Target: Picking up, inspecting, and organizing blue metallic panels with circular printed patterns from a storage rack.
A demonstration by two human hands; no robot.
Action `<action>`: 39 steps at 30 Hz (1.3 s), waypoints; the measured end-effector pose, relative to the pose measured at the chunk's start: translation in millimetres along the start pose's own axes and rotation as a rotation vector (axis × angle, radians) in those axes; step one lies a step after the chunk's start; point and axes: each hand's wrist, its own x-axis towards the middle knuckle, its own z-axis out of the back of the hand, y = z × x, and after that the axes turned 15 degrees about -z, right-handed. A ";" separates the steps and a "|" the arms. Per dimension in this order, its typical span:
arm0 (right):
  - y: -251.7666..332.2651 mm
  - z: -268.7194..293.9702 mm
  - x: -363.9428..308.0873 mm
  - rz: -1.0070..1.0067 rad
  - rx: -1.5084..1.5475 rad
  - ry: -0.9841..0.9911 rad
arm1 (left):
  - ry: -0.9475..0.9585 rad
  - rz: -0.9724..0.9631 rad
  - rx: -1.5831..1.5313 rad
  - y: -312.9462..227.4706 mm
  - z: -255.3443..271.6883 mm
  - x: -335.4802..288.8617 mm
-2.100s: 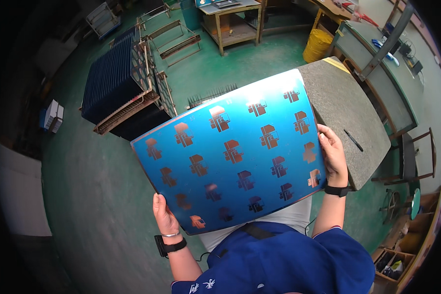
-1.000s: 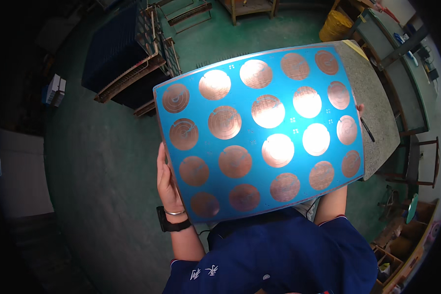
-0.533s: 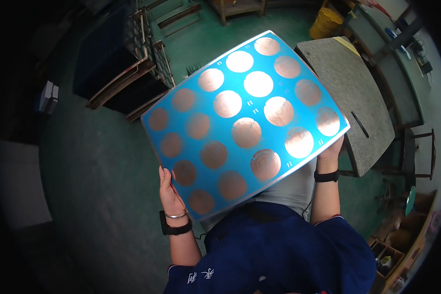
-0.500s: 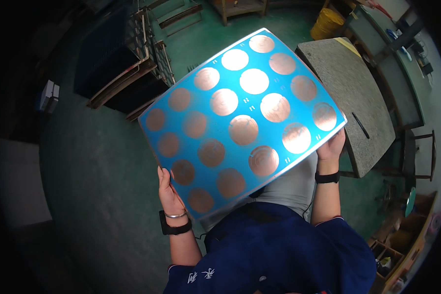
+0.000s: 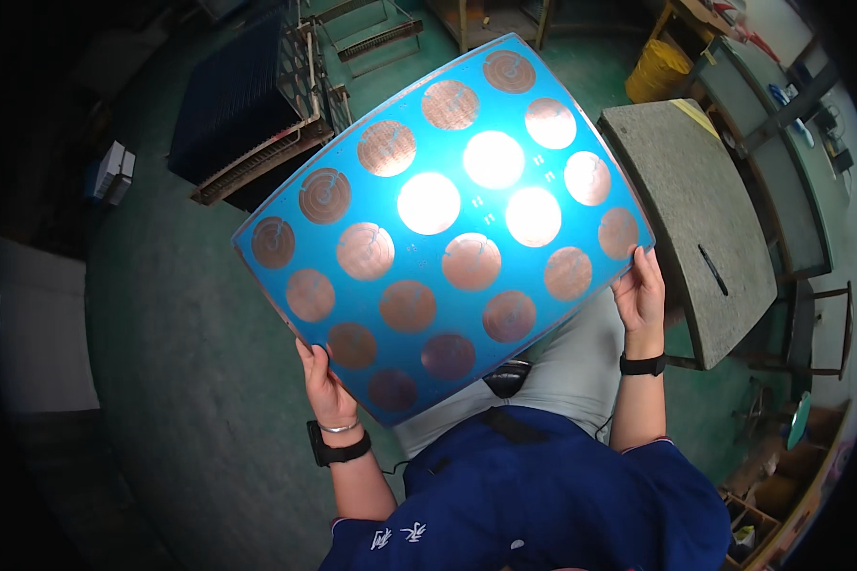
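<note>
I hold a large blue circuit board panel [image 5: 424, 257], covered with rows of round copper-coloured pads, out in front of my body. It is tilted, and bright glare lies over the pads in its middle. My left hand [image 5: 328, 388] is closed on the lower left edge, with the thumb against the upper face and some fingers hidden beneath. Toward the right corner, my right hand [image 5: 644, 297] grips the edge; its fingertips show at the rim and part of the hand is out of sight under the panel.
A rack [image 5: 243, 109] packed with dark upright panels stands at the far left, beside a metal frame [image 5: 381, 43]. To the right is a grey-topped table [image 5: 681, 181] bearing a black pen [image 5: 712, 270]. Beyond it are a yellow bucket [image 5: 659, 71] and a long bench [image 5: 781, 133].
The panel has tilted, its left corner shifting further left and the glare sliding across the pads. More of my right hand's fingers show at the edge. The surroundings have shifted slightly in view.
</note>
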 end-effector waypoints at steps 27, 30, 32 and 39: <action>-6.9 0.6 0.5 0.044 0.137 -0.063 | 0.061 -0.034 -0.046 10.7 5.3 6.5; -12.7 -17.3 -1.1 -0.034 0.094 0.203 | -0.050 0.004 -0.084 21.3 15.3 9.3; -27.8 -47.9 -12.5 -0.160 -0.088 0.307 | -0.141 0.045 -0.095 30.1 14.2 3.8; -97.9 -93.3 -41.6 -0.220 -0.057 0.174 | -0.049 0.196 -0.164 79.5 -51.5 -15.5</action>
